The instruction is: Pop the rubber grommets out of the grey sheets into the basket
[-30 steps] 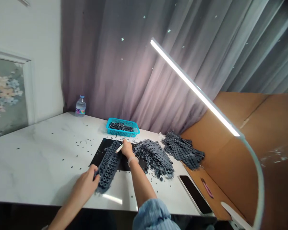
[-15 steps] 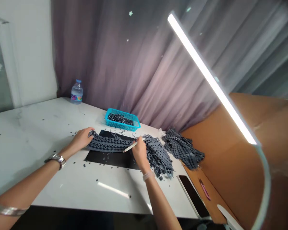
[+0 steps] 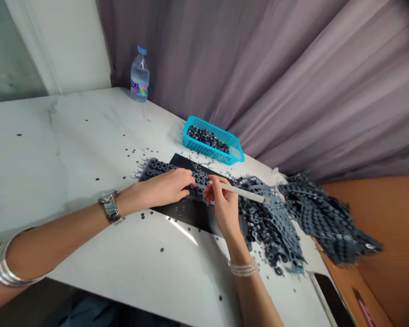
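A dark grey strip point(image 3: 153, 168) with rows of round ring shapes, rubber-like, lies across a black sheet point(image 3: 177, 159). My left hand point(image 3: 168, 187) is laid over its middle with fingers curled onto it; the fingertips are partly hidden. Close by on the right, my right hand point(image 3: 226, 206) is closed round a white pencil-like stick point(image 3: 247, 193), whose dark tip points right. That hand's thumb and fingers are near the strip's right part. Tiny dark discs are scattered on and around the sheet.
Beyond the hands stands a blue basket point(image 3: 213, 152) of small black pieces. A heap of punched grey strips point(image 3: 276, 222) lies on the right, with a second bundle point(image 3: 327, 218) behind it. A water bottle point(image 3: 140, 77) stands at the back; a phone point(image 3: 332, 299) lies front right.
My left hand has left the strip's left end and moved right to its middle. The stick in my right hand has swung from pointing left to pointing right. The view has shifted closer.
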A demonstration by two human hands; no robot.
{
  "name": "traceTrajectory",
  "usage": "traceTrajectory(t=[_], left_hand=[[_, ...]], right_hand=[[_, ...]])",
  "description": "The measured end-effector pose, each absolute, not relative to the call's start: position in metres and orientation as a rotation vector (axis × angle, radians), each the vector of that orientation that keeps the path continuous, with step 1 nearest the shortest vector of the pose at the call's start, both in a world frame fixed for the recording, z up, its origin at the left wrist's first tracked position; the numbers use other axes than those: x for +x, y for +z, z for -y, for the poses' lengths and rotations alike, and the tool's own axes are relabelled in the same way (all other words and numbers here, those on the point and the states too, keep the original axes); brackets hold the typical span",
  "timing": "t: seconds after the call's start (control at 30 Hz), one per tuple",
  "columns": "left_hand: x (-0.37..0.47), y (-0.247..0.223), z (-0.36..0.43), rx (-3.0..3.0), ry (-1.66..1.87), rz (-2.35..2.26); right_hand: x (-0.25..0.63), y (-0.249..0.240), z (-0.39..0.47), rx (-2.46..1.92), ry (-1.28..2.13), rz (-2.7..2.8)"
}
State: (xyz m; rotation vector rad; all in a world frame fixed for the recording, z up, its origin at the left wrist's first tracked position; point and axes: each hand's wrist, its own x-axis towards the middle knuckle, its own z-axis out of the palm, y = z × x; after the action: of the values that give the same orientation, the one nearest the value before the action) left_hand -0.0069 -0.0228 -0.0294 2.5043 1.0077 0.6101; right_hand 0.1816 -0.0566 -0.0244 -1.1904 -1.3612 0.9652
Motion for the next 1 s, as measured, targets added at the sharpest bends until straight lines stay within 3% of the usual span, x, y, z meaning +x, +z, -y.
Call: traceTrajectory(t=[0.23, 1.0], left_hand=[[-0.001, -0.043, 0.020, 2.493, 0.547, -1.148], [0.018, -0.035, 0.033, 2.526, 0.503, -1.470]], right_hand=[[0.184, -0.043, 0.055, -1.246, 1.004, 1.495], [0.171, -0.044, 0.051, -1.322, 0.645, 1.829]])
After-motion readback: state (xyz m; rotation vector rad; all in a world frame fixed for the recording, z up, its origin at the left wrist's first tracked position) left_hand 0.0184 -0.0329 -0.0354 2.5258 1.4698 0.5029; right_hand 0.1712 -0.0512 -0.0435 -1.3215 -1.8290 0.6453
